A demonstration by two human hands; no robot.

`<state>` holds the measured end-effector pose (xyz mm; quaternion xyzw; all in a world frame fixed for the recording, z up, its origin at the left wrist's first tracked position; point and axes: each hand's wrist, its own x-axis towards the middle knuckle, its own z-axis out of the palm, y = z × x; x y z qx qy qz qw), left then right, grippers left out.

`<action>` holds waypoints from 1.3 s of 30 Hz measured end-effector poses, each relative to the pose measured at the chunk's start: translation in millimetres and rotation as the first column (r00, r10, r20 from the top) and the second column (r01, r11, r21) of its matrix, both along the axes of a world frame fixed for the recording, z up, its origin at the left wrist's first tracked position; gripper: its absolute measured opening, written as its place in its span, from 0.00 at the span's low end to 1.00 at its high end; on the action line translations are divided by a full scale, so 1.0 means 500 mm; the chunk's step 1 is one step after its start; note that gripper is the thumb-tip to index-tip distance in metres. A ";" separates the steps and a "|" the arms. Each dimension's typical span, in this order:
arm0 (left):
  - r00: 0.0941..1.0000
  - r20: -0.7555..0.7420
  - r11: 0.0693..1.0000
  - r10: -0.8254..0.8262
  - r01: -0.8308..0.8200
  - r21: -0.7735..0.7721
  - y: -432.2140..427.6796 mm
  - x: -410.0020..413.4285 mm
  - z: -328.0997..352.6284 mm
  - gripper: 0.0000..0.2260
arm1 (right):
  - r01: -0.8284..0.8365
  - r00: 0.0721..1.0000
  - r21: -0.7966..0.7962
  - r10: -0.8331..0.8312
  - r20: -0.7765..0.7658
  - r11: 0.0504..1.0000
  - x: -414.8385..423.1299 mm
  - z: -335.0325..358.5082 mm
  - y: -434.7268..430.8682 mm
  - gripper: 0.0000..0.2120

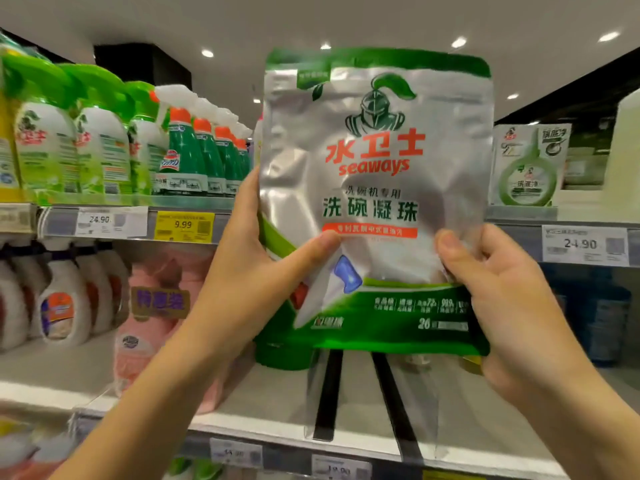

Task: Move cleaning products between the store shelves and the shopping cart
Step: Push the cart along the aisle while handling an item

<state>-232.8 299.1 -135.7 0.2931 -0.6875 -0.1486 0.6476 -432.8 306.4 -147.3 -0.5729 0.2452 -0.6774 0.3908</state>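
A silver and green pouch of dishwasher beads (377, 188), marked "seaways", is held upright in front of the store shelves. My left hand (256, 271) grips its lower left edge, thumb across the front. The lower right corner is gripped by my right hand (498, 289), whose thumb presses on the silver face. The pouch hides the middle of the shelves behind it. No shopping cart is in view.
Green spray bottles (104, 143) fill the upper shelf at left, above price tags (183, 226). White bottles (62, 299) and a pink refill pack (156, 306) stand on the middle shelf (263, 403). A green-and-white box (526, 164) sits at upper right.
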 end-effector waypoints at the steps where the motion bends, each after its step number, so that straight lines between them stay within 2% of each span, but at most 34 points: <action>1: 1.000 0.017 1.000 -0.006 0.007 -0.028 -0.014 0.017 0.016 0.35 | 0.010 1.000 -0.021 -0.010 0.002 1.000 0.014 0.013 -0.007 0.05; 8: 0.993 0.105 0.971 0.048 -0.022 -0.237 -0.166 0.106 0.139 0.48 | 0.211 0.977 -0.192 -0.200 0.075 0.958 0.108 0.117 -0.113 0.04; 11: 0.981 0.145 0.939 0.132 -0.077 -0.335 -0.198 0.112 0.177 0.47 | 0.289 0.957 -0.242 -0.277 0.082 0.926 0.120 0.147 -0.162 0.05; 15: 0.977 0.103 0.898 0.185 -0.126 -0.423 -0.222 0.105 0.213 0.44 | 0.334 0.943 -0.264 -0.323 0.085 0.905 0.118 0.183 -0.185 0.06; 17: 0.973 0.068 0.864 0.222 -0.164 -0.475 -0.235 0.096 0.223 0.42 | 0.374 0.927 -0.309 -0.362 0.096 0.875 0.110 0.198 -0.188 0.03; 19: 0.974 0.034 0.857 0.222 -0.179 -0.483 -0.248 0.083 0.223 0.41 | 0.412 0.907 -0.333 -0.415 0.064 0.848 0.103 0.209 -0.190 0.01; 22: 0.967 0.012 0.863 0.255 -0.222 -0.454 -0.265 0.070 0.210 0.41 | 0.476 0.848 -0.376 -0.528 -0.042 0.795 0.103 0.212 -0.197 0.04; 26: 0.891 -0.072 0.744 0.449 -0.417 -0.523 -0.283 0.079 0.203 0.40 | 0.550 0.735 -0.496 -0.671 -0.092 0.671 0.131 0.205 -0.216 0.08; 28: 0.789 -0.083 0.664 0.608 -0.563 -0.492 -0.289 0.081 0.197 0.40 | 0.576 0.649 -0.564 -0.750 -0.122 0.591 0.138 0.198 -0.227 0.04; 31: 0.642 0.035 0.594 0.766 -0.685 -0.422 -0.298 0.073 0.184 0.39 | 0.617 0.525 -0.609 -0.837 -0.154 0.499 0.137 0.190 -0.243 0.06; 32: 0.613 0.078 0.588 0.786 -0.703 -0.400 -0.301 0.073 0.184 0.39 | 0.627 0.478 -0.620 -0.861 -0.173 0.472 0.137 0.188 -0.250 0.11; 34: 0.573 0.133 0.577 0.809 -0.729 -0.369 -0.305 0.074 0.184 0.41 | 0.626 0.375 -0.653 -0.899 -0.226 0.425 0.139 0.178 -0.260 0.30; 35: 0.558 0.147 0.568 0.817 -0.736 -0.367 -0.306 0.076 0.183 0.42 | 0.620 0.318 -0.679 -0.917 -0.241 0.393 0.140 0.174 -0.264 0.36; 37: 0.534 0.193 0.564 0.823 -0.728 -0.390 -0.308 0.077 0.180 0.42 | 0.630 0.165 -0.713 -0.950 -0.265 0.308 0.144 0.171 -0.266 0.41; 39: 0.519 0.242 0.572 0.820 -0.724 -0.386 -0.308 0.077 0.180 0.42 | 0.643 0.036 -0.719 -0.949 -0.314 0.262 0.148 0.172 -0.265 0.39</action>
